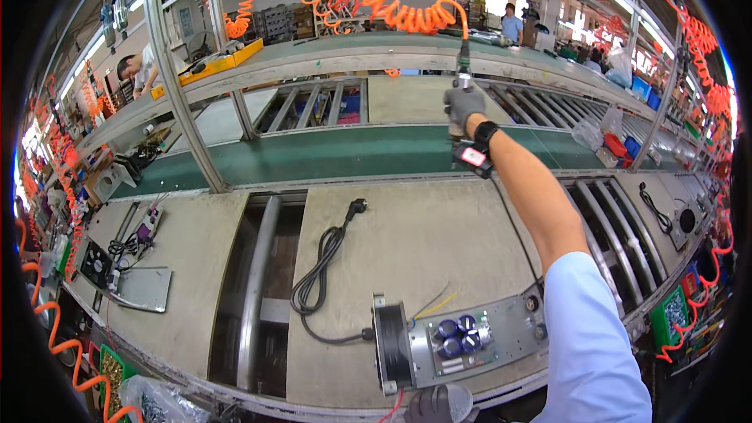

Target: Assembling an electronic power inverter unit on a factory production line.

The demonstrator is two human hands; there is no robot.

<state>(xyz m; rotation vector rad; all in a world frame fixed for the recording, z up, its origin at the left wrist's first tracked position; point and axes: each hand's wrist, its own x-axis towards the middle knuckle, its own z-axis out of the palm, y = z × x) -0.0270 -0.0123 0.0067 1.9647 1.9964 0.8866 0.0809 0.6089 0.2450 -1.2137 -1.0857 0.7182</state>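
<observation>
My right hand (465,105), in a grey glove, is raised over the far green belt and wrapped round an air screwdriver (464,77). An orange coiled hose (415,18) runs up from the tool. At the lower edge, my left hand (429,405) is gloved too, its fingers curled beside the near edge of a metal chassis (501,345); what it holds is hidden. On the chassis are a black fan (393,345) and a circuit board with blue-topped capacitors (460,335). A black power cord (313,278) lies to its left, plug pointing away. Grey and yellow wires stand up loose.
Metal rollers (258,290) show through gaps between the worktop boards. Another fan part (98,262) and metal plate (145,288) lie left. A green bin of screws (672,313) stands at right. A metal post (176,86) rises at left. Two people are beyond the line.
</observation>
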